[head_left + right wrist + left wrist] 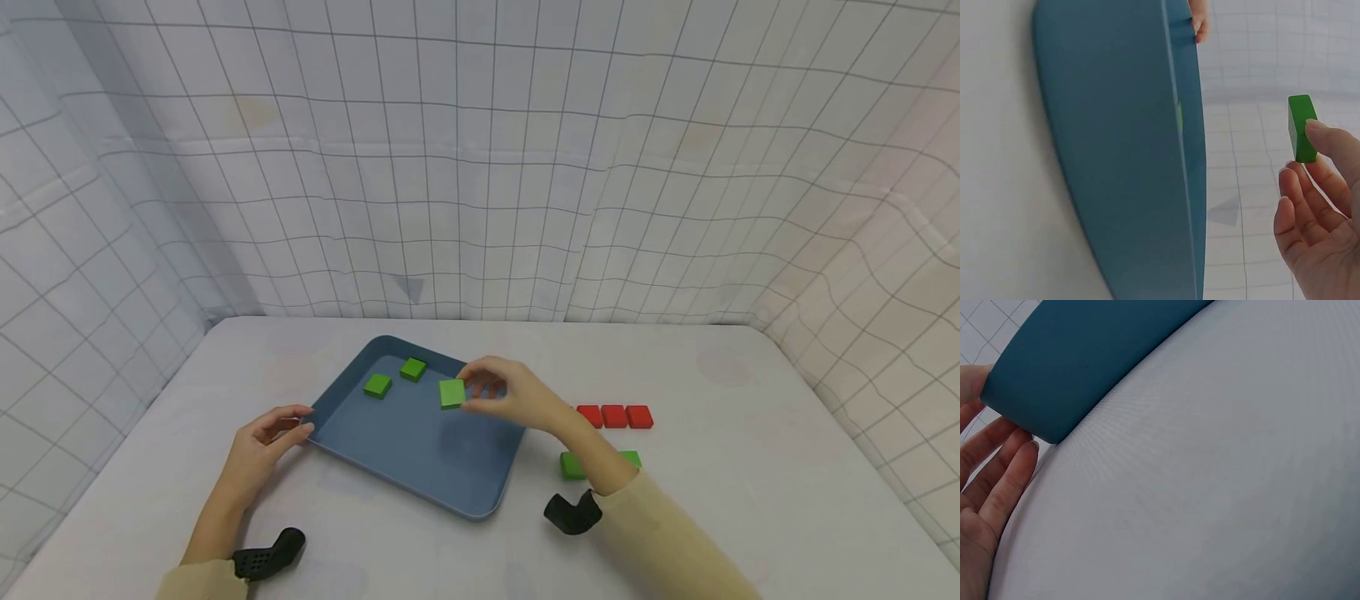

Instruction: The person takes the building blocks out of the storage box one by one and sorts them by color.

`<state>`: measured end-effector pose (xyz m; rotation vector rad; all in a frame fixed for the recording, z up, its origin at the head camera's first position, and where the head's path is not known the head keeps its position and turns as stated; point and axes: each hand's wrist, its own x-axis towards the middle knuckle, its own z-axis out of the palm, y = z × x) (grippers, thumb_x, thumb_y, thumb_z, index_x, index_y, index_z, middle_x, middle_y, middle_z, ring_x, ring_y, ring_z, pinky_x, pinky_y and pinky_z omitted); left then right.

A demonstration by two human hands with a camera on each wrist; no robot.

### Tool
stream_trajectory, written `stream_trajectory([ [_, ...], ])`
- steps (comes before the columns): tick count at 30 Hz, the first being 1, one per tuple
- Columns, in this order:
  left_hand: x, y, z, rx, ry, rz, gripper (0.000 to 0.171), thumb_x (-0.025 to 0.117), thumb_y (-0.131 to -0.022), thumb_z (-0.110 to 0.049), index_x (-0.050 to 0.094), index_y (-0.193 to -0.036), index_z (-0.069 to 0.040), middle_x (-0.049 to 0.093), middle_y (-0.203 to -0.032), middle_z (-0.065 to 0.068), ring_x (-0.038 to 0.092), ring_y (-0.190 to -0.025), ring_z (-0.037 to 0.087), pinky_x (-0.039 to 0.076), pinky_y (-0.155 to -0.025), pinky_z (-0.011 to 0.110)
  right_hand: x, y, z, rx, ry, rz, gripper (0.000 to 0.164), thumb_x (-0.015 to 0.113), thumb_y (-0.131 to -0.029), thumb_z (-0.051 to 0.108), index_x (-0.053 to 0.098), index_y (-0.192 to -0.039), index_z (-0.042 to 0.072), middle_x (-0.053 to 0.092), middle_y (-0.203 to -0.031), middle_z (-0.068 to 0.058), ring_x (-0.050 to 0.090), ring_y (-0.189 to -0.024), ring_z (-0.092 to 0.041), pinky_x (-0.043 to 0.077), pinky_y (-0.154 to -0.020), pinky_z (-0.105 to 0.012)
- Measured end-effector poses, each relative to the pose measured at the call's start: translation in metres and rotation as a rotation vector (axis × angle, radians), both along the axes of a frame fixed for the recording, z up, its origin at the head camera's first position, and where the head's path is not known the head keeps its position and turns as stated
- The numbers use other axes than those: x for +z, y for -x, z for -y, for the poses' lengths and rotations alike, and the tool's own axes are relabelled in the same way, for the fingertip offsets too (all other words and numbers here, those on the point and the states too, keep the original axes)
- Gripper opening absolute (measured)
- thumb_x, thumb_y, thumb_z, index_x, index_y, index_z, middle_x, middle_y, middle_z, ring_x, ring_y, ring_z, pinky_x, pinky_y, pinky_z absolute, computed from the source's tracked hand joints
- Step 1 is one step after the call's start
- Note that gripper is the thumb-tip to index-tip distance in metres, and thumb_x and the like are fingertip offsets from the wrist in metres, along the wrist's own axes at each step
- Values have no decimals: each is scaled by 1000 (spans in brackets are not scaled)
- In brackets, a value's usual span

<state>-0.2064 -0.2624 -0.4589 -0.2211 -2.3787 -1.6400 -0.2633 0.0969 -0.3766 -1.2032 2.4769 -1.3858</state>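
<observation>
My right hand [517, 393] pinches a green square block [452, 394] between thumb and fingertips, above the blue tray [420, 450]. In the right wrist view, the same block [1302, 128] stands on edge in the grip, higher than the tray's rim. The left corner of the tray is held by my left hand [262, 442]; thumb and fingers pinch its wall [1054, 394] in the left wrist view. Inside the tray, towards the back, lie two green blocks, one on the left [377, 385] and one on the right [413, 369].
Right of the tray, a row of red blocks [614, 417] lies on the white table [750, 467], partly behind my right forearm. Two green patches, a block [573, 467] and another piece [631, 457], show either side of the forearm. Gridded white curtains [480, 167] surround the table.
</observation>
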Motion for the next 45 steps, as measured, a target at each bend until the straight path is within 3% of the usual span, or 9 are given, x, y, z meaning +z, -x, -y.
stream_trajectory([
  [7, 0, 0, 1, -1, -2, -6, 28, 60, -88, -8, 56, -110, 8, 56, -102, -21, 51, -91, -4, 44, -75, 8, -3, -7, -25, -23, -5, -7, 36, 72, -78, 10, 59, -111, 6, 60, -102, -3, 57, -85, -14, 50, -73, -27],
  [17, 2, -1, -1, 5, 3, -9, 27, 60, -88, -7, 56, -109, 8, 57, -101, -19, 52, -90, -3, 44, -74, 8, -11, -17, -57, -46, -35, 14, 35, 72, -77, 7, 59, -109, 6, 60, -99, -4, 57, -83, -17, 49, -69, -23],
  [23, 0, 1, 0, 8, 3, 6, 28, 60, -88, -10, 56, -111, 7, 58, -100, -18, 54, -86, -3, 45, -73, 10, -17, -25, -75, -72, -26, 9, 37, 72, -77, 6, 57, -111, 3, 59, -100, -8, 58, -84, -21, 52, -72, -29],
  [31, 0, 1, 0, 8, 8, 11, 28, 60, -88, -11, 56, -111, 6, 58, -99, -17, 55, -84, -2, 45, -73, 10, -22, -35, -105, -105, -39, 6, 34, 71, -79, 9, 58, -110, 10, 59, -97, -1, 57, -79, -11, 51, -70, -25],
  [45, 0, 1, 0, 9, 5, 25, 29, 60, -89, -12, 56, -111, 6, 58, -99, -17, 55, -85, -3, 45, -73, 10, -29, -46, -159, -197, -38, -43, 35, 71, -77, 5, 58, -109, 7, 60, -90, -2, 57, -77, -9, 50, -70, -23],
])
